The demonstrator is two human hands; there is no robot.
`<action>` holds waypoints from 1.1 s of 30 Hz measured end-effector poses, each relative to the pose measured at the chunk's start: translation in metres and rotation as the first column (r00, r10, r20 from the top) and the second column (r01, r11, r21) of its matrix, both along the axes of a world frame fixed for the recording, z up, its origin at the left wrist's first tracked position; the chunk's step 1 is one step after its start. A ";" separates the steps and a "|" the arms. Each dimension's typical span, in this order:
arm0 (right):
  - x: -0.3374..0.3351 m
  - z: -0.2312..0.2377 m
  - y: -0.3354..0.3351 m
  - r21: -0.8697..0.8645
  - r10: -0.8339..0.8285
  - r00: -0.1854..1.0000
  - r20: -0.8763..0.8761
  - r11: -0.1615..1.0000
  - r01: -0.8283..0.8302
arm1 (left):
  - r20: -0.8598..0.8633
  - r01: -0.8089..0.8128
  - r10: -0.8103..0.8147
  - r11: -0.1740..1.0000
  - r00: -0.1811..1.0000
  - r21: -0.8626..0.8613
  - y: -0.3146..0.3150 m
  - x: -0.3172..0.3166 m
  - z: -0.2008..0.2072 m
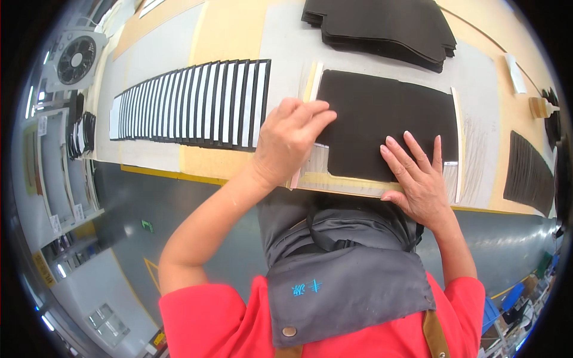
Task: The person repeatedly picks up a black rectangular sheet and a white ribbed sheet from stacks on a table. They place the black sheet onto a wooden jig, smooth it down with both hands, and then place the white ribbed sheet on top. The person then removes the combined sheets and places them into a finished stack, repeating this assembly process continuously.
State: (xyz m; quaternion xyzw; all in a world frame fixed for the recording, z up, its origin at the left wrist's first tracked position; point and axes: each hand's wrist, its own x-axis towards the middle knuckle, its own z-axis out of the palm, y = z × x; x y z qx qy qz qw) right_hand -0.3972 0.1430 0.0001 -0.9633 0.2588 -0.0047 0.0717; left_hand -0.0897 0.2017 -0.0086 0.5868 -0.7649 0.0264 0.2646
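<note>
A flat black sheet (382,107), with a notch at its lower left corner, lies on the worktable in front of me. My right hand (421,179) is spread flat over its lower right part, thumb toward the table's front edge. At the sheet's left edge, my left hand (289,140) is closed, with thumb and fingertips pinched together; whatever they may hold is hidden. Narrow pale strips flank the sheet, the right one (458,143) standing plainly in view. Left of my left hand, several black pieces with white bands (197,104) overlap in a fanned row.
A stack of black cut pieces (388,30) lies beyond the sheet. To the right are more dark overlapping pieces (528,173), a small bottle of amber liquid (542,108) and a white slip (515,73). A fan (76,59) stands at the far left.
</note>
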 end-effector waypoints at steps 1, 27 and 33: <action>0.000 0.000 0.000 0.000 -0.001 1.000 0.000 1.000 0.001 | 0.044 0.000 0.000 1.000 0.999 0.001 0.002 -0.002 -0.001; -0.004 -0.010 0.000 0.037 -0.018 0.995 0.096 0.999 0.014 | -0.070 0.156 -0.156 0.988 0.985 0.000 -0.074 -0.074 -0.014; -0.003 -0.008 0.001 0.095 -0.029 0.995 0.092 0.995 0.020 | -0.076 0.153 -0.148 0.986 0.986 0.066 -0.073 -0.072 -0.016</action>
